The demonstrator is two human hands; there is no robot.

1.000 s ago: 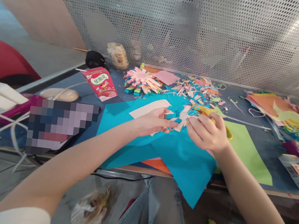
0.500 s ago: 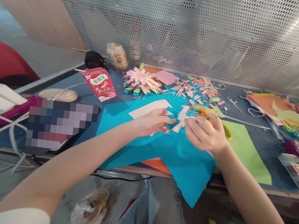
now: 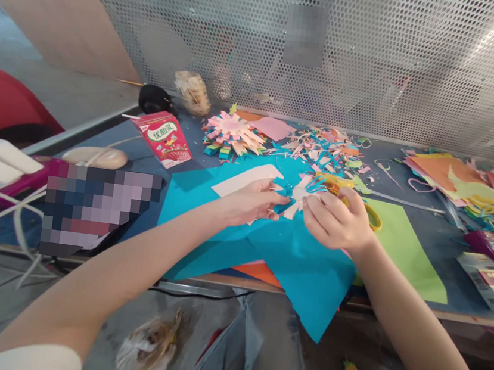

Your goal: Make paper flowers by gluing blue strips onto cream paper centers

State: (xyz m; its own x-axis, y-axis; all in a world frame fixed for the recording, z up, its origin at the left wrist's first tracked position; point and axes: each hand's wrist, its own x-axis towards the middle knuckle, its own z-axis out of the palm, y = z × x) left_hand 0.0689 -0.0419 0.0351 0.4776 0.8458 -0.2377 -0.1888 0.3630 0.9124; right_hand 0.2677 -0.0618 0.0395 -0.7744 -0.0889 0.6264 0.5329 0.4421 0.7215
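A small paper flower (image 3: 300,193) of pale and blue fringed strips is between my hands, above blue paper sheets (image 3: 203,246). My right hand (image 3: 336,221) is closed, its thumb and fingers pinching the flower's right side. From the left, the fingers of my left hand (image 3: 256,204) are curled round the blue strips at the flower's edge; the fingertips are partly hidden. A pale paper strip (image 3: 243,180) lies just beyond my left hand. Yellow-handled scissors (image 3: 374,217) lie partly behind my right hand, on light green paper (image 3: 406,246).
A layered paper flower (image 3: 233,132) and a pile of paper scraps (image 3: 326,148) sit along the perforated metal panel (image 3: 380,57). On the left are a pink drink carton (image 3: 165,139), a computer mouse (image 3: 97,157) and white cables (image 3: 21,223). Coloured paper (image 3: 459,178) is stacked at right.
Both hands stay nearly still around the small paper flower. The whole view shifts very slightly; nothing is taken up or let go.
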